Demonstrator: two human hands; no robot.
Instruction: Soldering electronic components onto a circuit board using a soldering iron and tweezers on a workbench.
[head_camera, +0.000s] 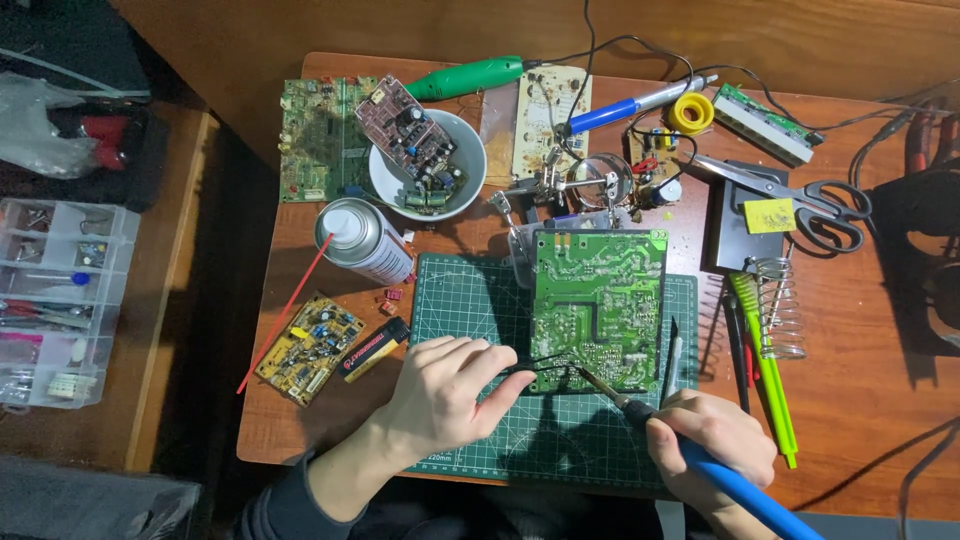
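Gripped in the right hand, a blue soldering iron tips onto the near edge of the green circuit board on the cutting mat. Left hand pinches tweezers beside it. Scissors lie far right; bare mat lies left.

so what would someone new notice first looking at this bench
Probably the green circuit board lying solder side up on the green cutting mat at the centre, with the right hand bringing a blue-handled soldering iron to its near edge. The left hand pinches thin black tweezers beside the tip. Behind, a white bowl holds another board.
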